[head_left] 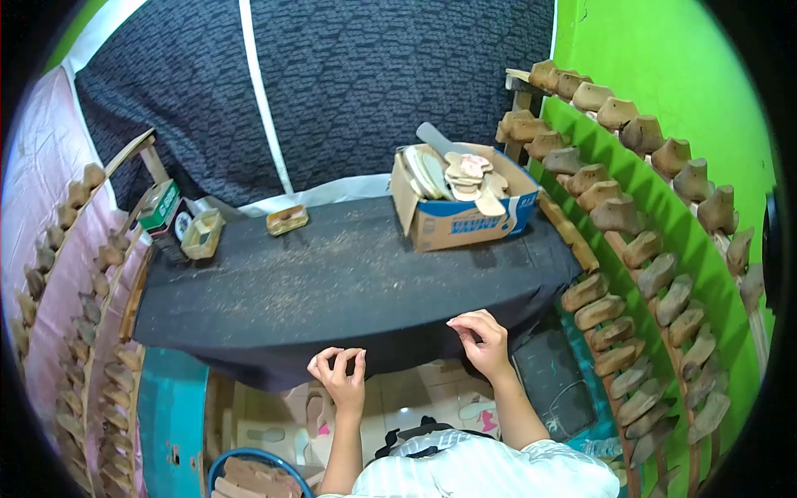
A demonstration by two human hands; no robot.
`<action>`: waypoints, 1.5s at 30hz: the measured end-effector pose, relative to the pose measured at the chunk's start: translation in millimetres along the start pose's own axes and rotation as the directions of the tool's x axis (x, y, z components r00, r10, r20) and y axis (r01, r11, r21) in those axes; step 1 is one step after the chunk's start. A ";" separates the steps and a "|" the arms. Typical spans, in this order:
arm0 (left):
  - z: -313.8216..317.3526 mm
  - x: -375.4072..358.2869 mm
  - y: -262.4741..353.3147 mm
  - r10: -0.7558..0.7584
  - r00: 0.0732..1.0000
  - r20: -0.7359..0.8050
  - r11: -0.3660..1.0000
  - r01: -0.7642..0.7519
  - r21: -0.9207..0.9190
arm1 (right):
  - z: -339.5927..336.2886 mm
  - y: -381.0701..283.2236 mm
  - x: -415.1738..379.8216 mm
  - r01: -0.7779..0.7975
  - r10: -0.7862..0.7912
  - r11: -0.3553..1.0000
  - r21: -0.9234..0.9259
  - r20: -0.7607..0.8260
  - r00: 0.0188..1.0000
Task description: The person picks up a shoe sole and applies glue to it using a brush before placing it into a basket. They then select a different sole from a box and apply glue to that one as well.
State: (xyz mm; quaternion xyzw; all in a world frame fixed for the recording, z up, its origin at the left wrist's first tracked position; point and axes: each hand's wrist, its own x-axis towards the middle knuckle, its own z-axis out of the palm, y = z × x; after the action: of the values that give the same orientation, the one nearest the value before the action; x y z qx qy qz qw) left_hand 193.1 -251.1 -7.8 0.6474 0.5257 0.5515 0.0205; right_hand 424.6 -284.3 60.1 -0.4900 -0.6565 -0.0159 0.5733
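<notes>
My left hand (pixel 339 378) is raised in front of the near edge of the black-covered table (pixel 349 290). Its fingers are loosely curled with gaps between them, and nothing shows in them. To the right, my right hand (pixel 486 342) hovers by the same edge, fingers bent and the thumb a little apart, also holding nothing I can see. Farther back on the table stands an open cardboard box (pixel 465 228) filled with flat, pale sole-shaped pieces (pixel 427 170) and a grey strip. A small yellowish tray (pixel 287 220) lies toward the back left.
Crumbs and shavings (pixel 290 282) are scattered over the cloth. A pale plastic container (pixel 202 234) and a green box (pixel 159 206) stand at the left. Racks of wooden shoe lasts (pixel 614 216) line both sides. Below, a blue-rimmed tub (pixel 259 453) holds brown pieces.
</notes>
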 end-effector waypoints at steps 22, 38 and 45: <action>230.2 246.1 59.9 0.682 0.683 0.261 0.698 -0.715 0.049 | 16.4 129.7 157.8 0.011 -0.023 0.997 -0.074 -0.163 0.986; 246.9 248.6 68.4 0.557 0.738 0.382 0.714 -0.660 0.234 | 15.4 165.3 178.8 0.028 -0.028 1.000 0.005 -0.101 0.994; 262.2 253.5 72.8 0.608 0.670 0.425 0.650 -0.728 0.217 | 12.6 170.4 176.1 0.088 -0.086 0.995 0.044 -0.046 0.995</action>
State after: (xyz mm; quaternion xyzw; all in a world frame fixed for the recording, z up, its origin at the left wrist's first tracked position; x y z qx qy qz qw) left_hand 393.1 39.8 109.4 0.8670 0.3286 0.2991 -0.2255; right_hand 552.3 -78.4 98.9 -0.4473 -0.6644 -0.0366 0.5976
